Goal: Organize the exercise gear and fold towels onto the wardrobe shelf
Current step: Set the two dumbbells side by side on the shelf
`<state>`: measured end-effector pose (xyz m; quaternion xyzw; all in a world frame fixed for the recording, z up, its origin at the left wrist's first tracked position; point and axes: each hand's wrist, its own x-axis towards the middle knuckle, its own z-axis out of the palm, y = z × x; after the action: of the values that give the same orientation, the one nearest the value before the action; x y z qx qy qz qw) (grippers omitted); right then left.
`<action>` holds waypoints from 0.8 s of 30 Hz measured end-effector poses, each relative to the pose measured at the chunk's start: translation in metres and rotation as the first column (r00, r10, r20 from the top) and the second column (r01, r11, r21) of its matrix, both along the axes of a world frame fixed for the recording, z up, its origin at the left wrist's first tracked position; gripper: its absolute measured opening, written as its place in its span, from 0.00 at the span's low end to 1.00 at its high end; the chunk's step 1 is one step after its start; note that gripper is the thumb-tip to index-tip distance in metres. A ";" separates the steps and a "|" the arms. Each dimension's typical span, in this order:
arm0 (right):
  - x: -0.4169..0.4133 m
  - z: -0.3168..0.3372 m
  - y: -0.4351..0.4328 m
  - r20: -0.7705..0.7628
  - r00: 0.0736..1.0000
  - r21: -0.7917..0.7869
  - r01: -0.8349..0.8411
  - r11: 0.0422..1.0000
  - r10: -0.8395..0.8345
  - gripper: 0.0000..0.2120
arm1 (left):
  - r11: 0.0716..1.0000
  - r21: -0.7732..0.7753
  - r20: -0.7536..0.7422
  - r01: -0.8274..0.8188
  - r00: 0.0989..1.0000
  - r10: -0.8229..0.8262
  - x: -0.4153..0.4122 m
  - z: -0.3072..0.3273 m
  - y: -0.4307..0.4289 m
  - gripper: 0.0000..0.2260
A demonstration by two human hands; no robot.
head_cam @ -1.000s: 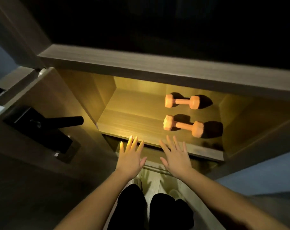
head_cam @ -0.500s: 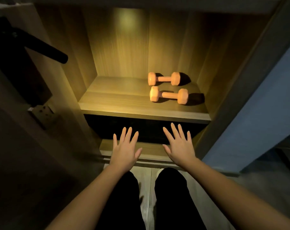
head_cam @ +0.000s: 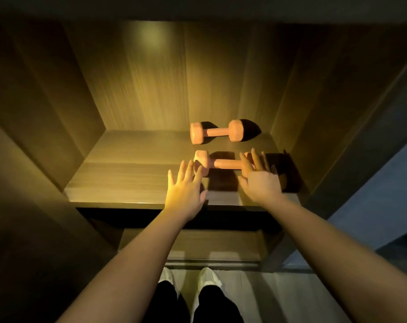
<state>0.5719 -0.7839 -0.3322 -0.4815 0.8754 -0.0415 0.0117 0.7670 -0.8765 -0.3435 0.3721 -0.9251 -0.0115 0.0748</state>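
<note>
Wardrobe shelf [head_cam: 132, 178], right half: far dumbbell [head_cam: 217, 132], near dumbbell [head_cam: 223, 163], parallel; gear seemingly stowed. Left hand [head_cam: 186, 192], right hand [head_cam: 260, 183] at near one's ends, each grip apart, empty. Towels unseen; folding likely outstanding.

Single view: one wide-angle camera worn on the person's head. It faces forward and steeply down into the open wardrobe, square to the back panel [head_cam: 151, 78]. The shelf [head_cam: 128, 183] spans mid-frame at close range. The left hand [head_cam: 185, 197] and right hand [head_cam: 262, 185] extend in from 7 and 5 o'clock and lie over its front edge. The near dumbbell [head_cam: 225, 163] sits at frame centre, the far dumbbell [head_cam: 217, 132] just beyond it toward 12 o'clock. The shoes [head_cam: 207, 278] show at 6 o'clock. The side walls splay toward the upper corners.
</note>
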 end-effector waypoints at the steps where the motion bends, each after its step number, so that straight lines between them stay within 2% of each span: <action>1: -0.011 -0.003 -0.009 0.020 1.000 0.019 -0.009 1.000 0.009 0.31 | 1.000 0.001 -0.014 0.008 1.000 -0.008 -0.013 0.000 -0.011 0.32; 5: -0.039 -0.009 -0.033 0.116 0.993 -0.065 -0.018 0.998 0.025 0.28 | 0.999 0.012 0.018 0.045 0.999 -0.046 -0.057 -0.004 -0.045 0.31; 10: -0.044 -0.017 -0.037 0.129 0.988 -0.188 -0.065 0.980 0.090 0.25 | 0.995 -0.077 -0.068 0.067 0.995 -0.073 -0.071 -0.012 -0.060 0.20; 15: -0.031 -0.007 -0.028 0.239 0.960 -0.118 -0.120 0.986 0.145 0.30 | 0.975 -0.138 -0.036 0.173 0.983 -0.180 -0.052 -0.014 -0.081 0.20; 20: -0.002 -0.010 -0.018 0.343 0.882 -0.129 -0.297 0.946 0.324 0.39 | 0.995 -0.048 0.122 0.082 0.990 -0.076 -0.028 -0.005 -0.104 0.29; 22: 0.009 -0.015 -0.024 0.380 0.849 -0.127 -0.344 0.930 0.367 0.43 | 0.999 0.008 0.122 0.033 0.992 -0.034 -0.023 0.000 -0.103 0.30; 24: 0.017 -0.020 -0.030 0.398 0.832 -0.133 -0.365 0.921 0.387 0.42 | 0.996 0.084 0.061 0.002 0.998 -0.007 -0.019 0.006 -0.097 0.27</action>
<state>0.5887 -0.8144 -0.3524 -0.6242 0.7393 -0.1624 0.1935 0.7480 -0.9733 -0.3374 0.3732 -0.9264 -0.0393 0.0309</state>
